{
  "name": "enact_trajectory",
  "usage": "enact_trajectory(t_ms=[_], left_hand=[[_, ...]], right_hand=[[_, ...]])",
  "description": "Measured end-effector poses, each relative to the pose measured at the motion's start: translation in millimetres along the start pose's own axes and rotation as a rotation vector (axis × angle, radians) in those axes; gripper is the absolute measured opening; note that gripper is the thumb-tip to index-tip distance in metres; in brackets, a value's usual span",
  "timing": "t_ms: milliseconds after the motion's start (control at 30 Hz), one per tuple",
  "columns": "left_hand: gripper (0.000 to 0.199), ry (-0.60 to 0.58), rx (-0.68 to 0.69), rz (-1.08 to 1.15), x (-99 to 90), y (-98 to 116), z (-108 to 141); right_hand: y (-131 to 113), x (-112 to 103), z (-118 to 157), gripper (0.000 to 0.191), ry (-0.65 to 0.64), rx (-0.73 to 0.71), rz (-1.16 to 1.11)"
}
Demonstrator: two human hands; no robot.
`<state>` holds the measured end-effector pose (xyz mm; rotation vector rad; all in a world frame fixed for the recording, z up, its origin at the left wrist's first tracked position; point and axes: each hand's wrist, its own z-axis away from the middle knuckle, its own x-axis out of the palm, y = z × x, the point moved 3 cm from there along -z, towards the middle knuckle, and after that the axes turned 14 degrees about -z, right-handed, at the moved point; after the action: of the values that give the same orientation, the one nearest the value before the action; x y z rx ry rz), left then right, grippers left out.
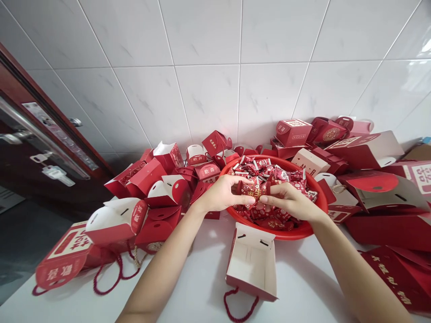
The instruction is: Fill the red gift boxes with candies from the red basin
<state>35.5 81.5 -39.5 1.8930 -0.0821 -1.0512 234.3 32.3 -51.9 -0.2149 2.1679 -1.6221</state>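
Observation:
Both hands are over a round red basin [321, 197] full of small red wrapped packets [269, 169]. My left hand [225, 194] pinches the left side of a red packet with gold characters [255, 192]. On its right side, my right hand [288, 199] grips the same packet with thumb and fingers. Below the basin, on the white table [202, 273], lies an open box [251, 260], white inside with a dark red cord handle toward me. Nothing is visible inside that box.
Many red gift boxes crowd the left side [114, 222] and the right side [380, 188], some with loose cord handles. More boxes stand behind the basin against the tiled wall [205, 89]. A dark door with keys [55, 172] is at the far left.

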Motion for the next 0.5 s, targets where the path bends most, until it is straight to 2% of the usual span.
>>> enact_trajectory(t_ms=[133, 267, 400, 500], left_hand=[[0.035, -0.084, -0.054, -0.170, 0.5, -2, 1], [0.033, -0.136, -0.007, -0.191, 4.0, 0, 0], [0.018, -0.170, 0.013, -0.204, 8.8, 1, -1], [0.023, -0.161, 0.009, -0.189, 9.9, 0, -2]], right_hand=[[0, 1, 1, 0.038, -0.093, -0.005, 0.090], [-1, 1, 1, 0.035, -0.162, -0.007, 0.090], [-1, 1, 2, 0.036, -0.181, 0.001, 0.119], [-1, -1, 3, 0.039, -0.157, 0.032, 0.108]])
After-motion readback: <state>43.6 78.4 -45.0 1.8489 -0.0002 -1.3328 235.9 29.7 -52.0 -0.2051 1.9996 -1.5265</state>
